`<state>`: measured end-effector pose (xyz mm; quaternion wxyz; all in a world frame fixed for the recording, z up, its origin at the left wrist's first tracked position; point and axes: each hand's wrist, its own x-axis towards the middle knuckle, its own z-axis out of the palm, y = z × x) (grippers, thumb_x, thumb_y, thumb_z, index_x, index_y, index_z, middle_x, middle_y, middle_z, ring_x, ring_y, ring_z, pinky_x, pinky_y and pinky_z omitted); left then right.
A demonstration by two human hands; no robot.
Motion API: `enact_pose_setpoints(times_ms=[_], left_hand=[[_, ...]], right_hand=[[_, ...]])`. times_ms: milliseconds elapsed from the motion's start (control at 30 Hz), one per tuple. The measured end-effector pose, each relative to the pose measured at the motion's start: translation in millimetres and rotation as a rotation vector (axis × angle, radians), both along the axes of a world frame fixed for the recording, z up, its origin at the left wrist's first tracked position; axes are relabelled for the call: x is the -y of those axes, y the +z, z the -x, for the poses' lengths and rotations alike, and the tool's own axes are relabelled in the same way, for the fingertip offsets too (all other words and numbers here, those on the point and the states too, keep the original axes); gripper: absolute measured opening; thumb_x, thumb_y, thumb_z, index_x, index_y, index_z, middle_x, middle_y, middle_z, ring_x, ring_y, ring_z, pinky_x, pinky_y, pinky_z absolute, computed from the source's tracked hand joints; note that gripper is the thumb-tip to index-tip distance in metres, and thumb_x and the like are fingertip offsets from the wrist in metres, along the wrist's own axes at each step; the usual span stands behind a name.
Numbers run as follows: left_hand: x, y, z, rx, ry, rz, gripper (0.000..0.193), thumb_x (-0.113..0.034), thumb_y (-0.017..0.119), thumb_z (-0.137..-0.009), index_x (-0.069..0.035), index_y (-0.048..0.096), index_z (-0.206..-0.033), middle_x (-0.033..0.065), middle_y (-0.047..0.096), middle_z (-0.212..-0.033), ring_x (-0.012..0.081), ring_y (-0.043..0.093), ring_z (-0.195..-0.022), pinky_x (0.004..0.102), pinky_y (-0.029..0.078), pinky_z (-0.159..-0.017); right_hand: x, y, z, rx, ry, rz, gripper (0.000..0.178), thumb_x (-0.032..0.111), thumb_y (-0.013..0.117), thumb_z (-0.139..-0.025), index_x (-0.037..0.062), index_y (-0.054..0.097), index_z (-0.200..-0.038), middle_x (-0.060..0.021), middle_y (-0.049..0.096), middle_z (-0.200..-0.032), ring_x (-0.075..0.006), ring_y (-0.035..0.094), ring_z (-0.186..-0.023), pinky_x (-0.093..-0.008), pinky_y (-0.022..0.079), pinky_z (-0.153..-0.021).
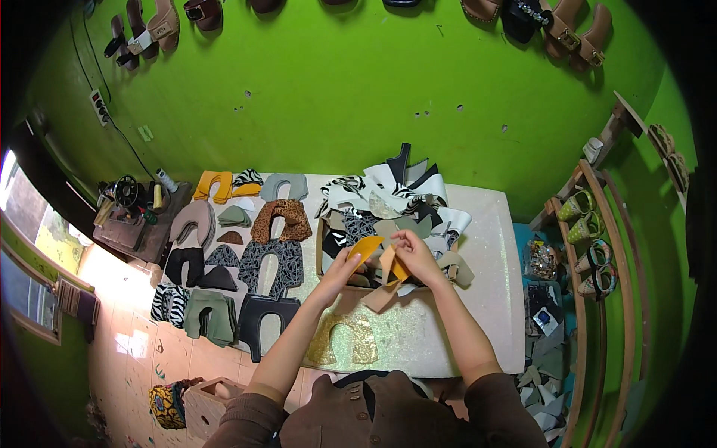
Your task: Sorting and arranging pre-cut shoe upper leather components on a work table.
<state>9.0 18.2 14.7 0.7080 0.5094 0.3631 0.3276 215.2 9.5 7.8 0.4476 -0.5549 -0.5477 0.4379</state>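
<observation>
My left hand [340, 272] is closed on a yellow curved leather piece [365, 247], thumb on its face. Close beside it, my right hand [415, 256] has its fingers bent over a tan leather piece [387, 263]. A second, darker yellow piece [402, 270] shows just under the right hand. Both hands are above a cardboard box [321, 257] heaped with offcuts, among them a zebra-print piece [347, 193], grey patterned scraps and white strips. At the box's near edge lies a beige strip [382, 297].
Sorted U-shaped shoe pieces lie left on the table [489, 261]: leopard [282, 219], black [258, 313], green [209, 317]. A gold glitter piece [343, 340] lies near me. A sewing machine [128, 198] stands left; a wooden shoe rack [597, 313] and scrap bins stand right.
</observation>
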Motion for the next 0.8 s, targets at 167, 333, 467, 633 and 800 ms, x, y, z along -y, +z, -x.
enact_pose_setpoints(times_ms=[167, 333, 467, 633, 800], left_hand=[[1, -23, -9, -0.082, 0.057, -0.043, 0.026, -0.019, 0.041, -0.093, -0.005, 0.044, -0.114, 0.0009, 0.055, -0.097, 0.0067, 0.049, -0.078, 0.0202, 0.041, -0.07], [2, -37, -7, -0.063, 0.159, 0.09, 0.023, -0.016, 0.037, -0.094, -0.004, 0.046, -0.112, 0.002, 0.056, -0.095, 0.0081, 0.052, -0.077, 0.0212, 0.044, -0.069], [-1, -36, -3, -0.043, 0.237, 0.157, 0.022, -0.015, 0.035, -0.094, -0.004, 0.046, -0.11, 0.0037, 0.056, -0.095, 0.0092, 0.055, -0.078, 0.0212, 0.047, -0.068], [-2, -30, 0, 0.004, 0.248, 0.2, 0.022, -0.014, 0.034, -0.094, -0.004, 0.046, -0.11, 0.0043, 0.056, -0.096, 0.0102, 0.055, -0.078, 0.0217, 0.047, -0.068], [3, -15, 6, -0.003, 0.206, 0.246, 0.023, -0.015, 0.034, -0.094, -0.005, 0.046, -0.111, 0.0048, 0.056, -0.097, 0.0094, 0.055, -0.078, 0.0223, 0.047, -0.068]], right_hand=[[13, 21, 17, 0.863, 0.087, -0.321, 0.048, -0.001, 0.049, -0.075, 0.0196, 0.049, -0.119, -0.013, 0.05, -0.103, -0.0283, 0.055, -0.083, -0.0351, 0.046, -0.07], [21, 9, 14, 0.83, 0.074, -0.311, 0.053, 0.0, 0.051, -0.074, 0.0237, 0.047, -0.122, -0.0135, 0.046, -0.113, -0.0299, 0.053, -0.095, -0.0366, 0.046, -0.077], [25, 8, 13, 0.845, 0.185, -0.396, 0.052, 0.003, 0.055, -0.074, 0.0243, 0.048, -0.12, -0.0135, 0.042, -0.121, -0.0306, 0.044, -0.11, -0.0381, 0.039, -0.09], [25, 10, 15, 0.996, 0.339, -0.479, 0.032, 0.011, 0.062, -0.071, 0.0183, 0.061, -0.102, -0.013, 0.038, -0.127, -0.0325, 0.033, -0.121, -0.0408, 0.03, -0.099], [21, 13, 7, 0.759, 0.359, -0.41, 0.016, 0.017, 0.069, -0.067, 0.0113, 0.064, -0.081, -0.0125, 0.039, -0.127, -0.0328, 0.029, -0.122, -0.0419, 0.028, -0.1]])
